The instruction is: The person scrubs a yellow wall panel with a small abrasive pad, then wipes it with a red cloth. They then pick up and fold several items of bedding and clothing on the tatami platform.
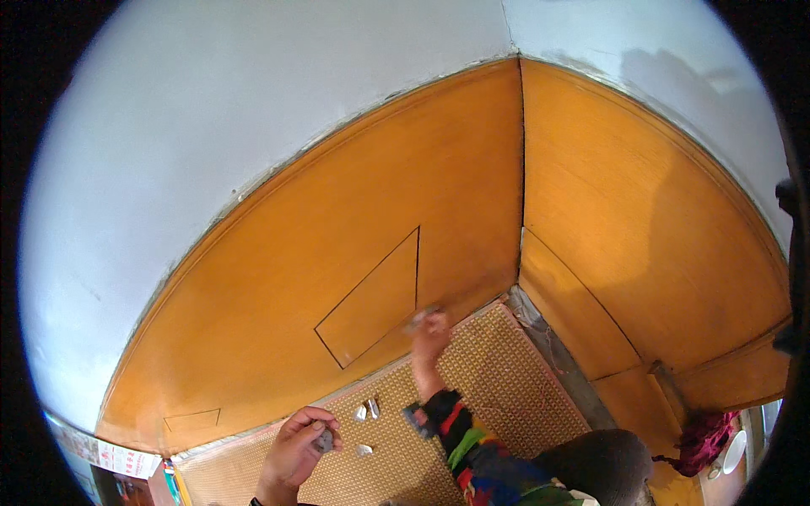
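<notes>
Left hand [291,449] grips a grey lump [324,441], best kept steady; right hand [432,336], blurred near the panel [380,185], can't tell its grip!

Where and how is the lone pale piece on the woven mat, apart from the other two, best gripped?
Probably pinched from above by opposite edges: the pale piece seems to lie low and flat on the woven mat, so its edges offer the likeliest hold. The left hand, beside it, holds a dark grey lump.
</notes>
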A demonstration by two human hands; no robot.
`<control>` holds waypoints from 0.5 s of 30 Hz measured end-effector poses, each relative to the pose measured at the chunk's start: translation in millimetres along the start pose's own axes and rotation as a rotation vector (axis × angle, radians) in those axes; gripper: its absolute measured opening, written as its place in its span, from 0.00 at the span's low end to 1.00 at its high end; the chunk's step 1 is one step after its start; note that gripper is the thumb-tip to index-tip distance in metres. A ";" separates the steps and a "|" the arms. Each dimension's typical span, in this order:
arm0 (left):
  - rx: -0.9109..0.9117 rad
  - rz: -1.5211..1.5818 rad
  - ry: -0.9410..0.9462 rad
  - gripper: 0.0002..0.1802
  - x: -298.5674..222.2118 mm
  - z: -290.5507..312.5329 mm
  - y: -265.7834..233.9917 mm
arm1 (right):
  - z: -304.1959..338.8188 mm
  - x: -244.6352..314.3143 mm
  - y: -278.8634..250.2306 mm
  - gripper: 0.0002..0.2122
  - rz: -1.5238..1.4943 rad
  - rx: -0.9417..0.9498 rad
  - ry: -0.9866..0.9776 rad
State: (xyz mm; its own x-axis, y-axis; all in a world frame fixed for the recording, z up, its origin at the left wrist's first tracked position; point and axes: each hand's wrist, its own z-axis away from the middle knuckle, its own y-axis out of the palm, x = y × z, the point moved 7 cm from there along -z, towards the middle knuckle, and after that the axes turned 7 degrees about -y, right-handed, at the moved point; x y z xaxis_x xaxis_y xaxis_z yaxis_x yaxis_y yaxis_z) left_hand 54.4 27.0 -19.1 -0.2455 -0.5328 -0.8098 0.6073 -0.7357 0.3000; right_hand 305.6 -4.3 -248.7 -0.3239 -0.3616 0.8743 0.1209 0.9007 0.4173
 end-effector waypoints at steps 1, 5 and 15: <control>-0.002 0.005 -0.008 0.09 0.9 -2.7 -0.1 | 26.6 11.2 8.4 0.04 0.206 0.034 -0.043; -0.064 0.004 -0.018 0.10 -0.7 -3.7 -8.5 | 36.5 -9.4 20.5 0.07 -0.243 0.192 0.582; -0.020 -0.005 0.002 0.09 -1.1 -2.3 -4.6 | 8.3 -4.0 19.0 0.05 -0.243 0.053 0.465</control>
State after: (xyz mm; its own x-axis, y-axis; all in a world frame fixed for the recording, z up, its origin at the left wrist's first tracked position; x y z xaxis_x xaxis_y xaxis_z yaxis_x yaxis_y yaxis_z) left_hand 53.6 31.9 -20.7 -0.2470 -0.5281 -0.8125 0.6208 -0.7300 0.2858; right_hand 301.5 16.3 -246.3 0.1156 -0.6192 0.7767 0.0424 0.7843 0.6190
